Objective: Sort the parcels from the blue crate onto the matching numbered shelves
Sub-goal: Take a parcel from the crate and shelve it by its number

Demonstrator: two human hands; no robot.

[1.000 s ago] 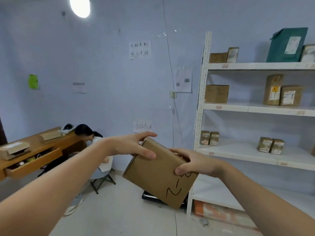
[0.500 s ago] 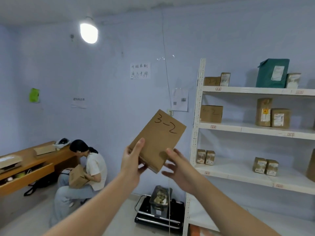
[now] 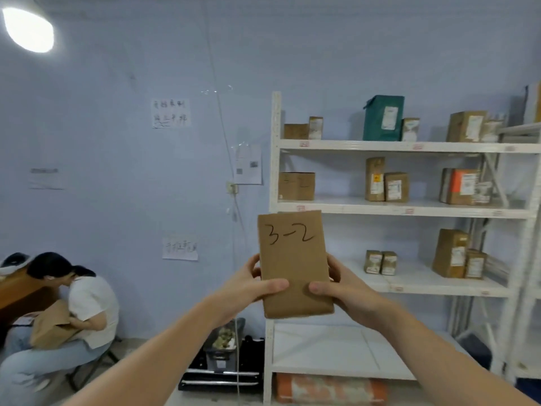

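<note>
I hold a flat brown cardboard parcel (image 3: 294,262) upright in front of me, with "3-2" handwritten near its top. My left hand (image 3: 248,285) grips its lower left edge and my right hand (image 3: 341,288) grips its lower right edge, thumbs on the front face. Behind it stands the white shelf rack (image 3: 389,209), with small red labels on its shelf fronts and brown parcels on three levels. The parcel covers the left end of the third shelf (image 3: 424,285). The blue crate is not in view.
A seated person (image 3: 73,312) bends over a brown parcel at the lower left, beside a wooden desk (image 3: 17,294). A black scale with a small bin (image 3: 222,356) sits on the floor left of the rack. A green bag (image 3: 383,117) stands on the top shelf.
The parcel has turned from tilted to upright and moved right, in front of the rack. Both hands now grip its lower sides. The view has swung right, showing more shelves.
</note>
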